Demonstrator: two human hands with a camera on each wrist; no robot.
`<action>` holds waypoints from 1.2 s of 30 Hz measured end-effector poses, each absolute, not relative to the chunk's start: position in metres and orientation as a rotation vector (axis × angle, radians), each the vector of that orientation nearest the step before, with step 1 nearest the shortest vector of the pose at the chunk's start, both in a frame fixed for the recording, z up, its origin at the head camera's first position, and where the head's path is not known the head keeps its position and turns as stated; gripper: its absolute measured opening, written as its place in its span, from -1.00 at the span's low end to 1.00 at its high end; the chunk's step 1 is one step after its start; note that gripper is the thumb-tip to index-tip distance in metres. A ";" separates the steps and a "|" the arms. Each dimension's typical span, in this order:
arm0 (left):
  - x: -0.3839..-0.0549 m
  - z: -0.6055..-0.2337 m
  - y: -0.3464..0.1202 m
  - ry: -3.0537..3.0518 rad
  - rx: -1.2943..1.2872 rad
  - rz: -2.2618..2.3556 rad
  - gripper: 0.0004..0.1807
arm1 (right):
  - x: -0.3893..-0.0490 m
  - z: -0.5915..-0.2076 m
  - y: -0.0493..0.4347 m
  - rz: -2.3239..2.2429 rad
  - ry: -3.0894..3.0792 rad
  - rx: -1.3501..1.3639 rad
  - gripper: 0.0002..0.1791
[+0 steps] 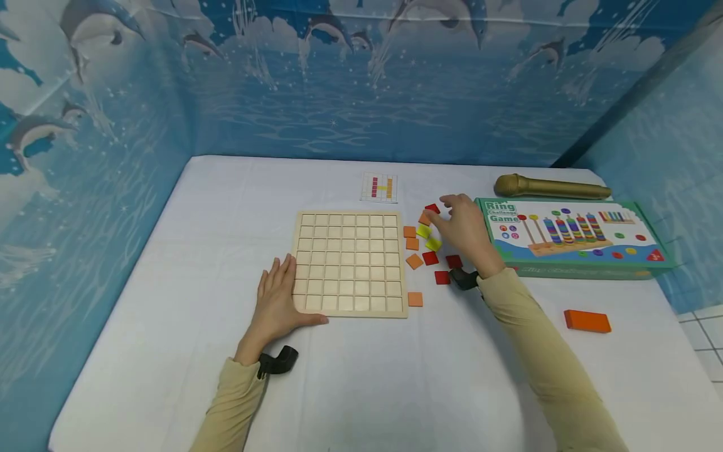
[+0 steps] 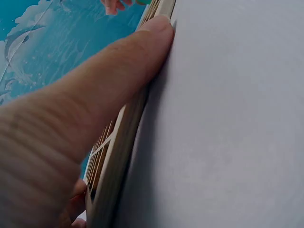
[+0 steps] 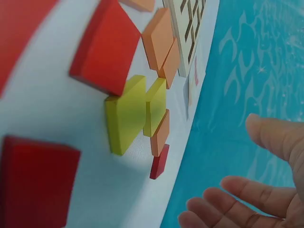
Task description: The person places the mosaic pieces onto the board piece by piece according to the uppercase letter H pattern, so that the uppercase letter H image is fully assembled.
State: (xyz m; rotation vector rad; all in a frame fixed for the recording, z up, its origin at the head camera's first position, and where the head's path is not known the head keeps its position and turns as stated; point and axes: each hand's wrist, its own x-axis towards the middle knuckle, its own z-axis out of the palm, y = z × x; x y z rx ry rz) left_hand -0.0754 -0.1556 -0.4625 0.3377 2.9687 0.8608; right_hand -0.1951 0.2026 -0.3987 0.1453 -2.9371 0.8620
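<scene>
A wooden grid board with square cells lies on the white table. My left hand rests against its near left corner, fingers straight along the left side and the thumb along the near edge, as the left wrist view also shows. To the board's right, several loose square tiles are scattered: red tiles, orange tiles and yellow tiles. Over the far end of these tiles hovers my right hand, thumb and fingers apart. Nothing shows between them in the right wrist view, where the hand appears beyond the tiles.
Behind the board lies a small pattern card with coloured squares. A green Ring Challenge Game box stands right of the tiles, with a gold microphone-shaped object behind it. An orange block lies near the right edge.
</scene>
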 end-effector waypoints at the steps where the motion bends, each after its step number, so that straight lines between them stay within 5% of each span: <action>1: -0.075 -0.463 -0.156 2.968 0.336 0.865 0.51 | -0.198 -0.400 0.202 0.868 -2.943 0.125 -0.41; 20: -0.077 -0.465 -0.157 3.003 0.338 0.850 0.48 | -0.239 -0.409 0.190 0.784 -3.143 -0.275 -0.53; 36: -0.077 -0.467 -0.158 3.015 0.337 0.831 0.48 | -0.246 -0.414 0.190 0.788 -3.141 -0.339 -0.62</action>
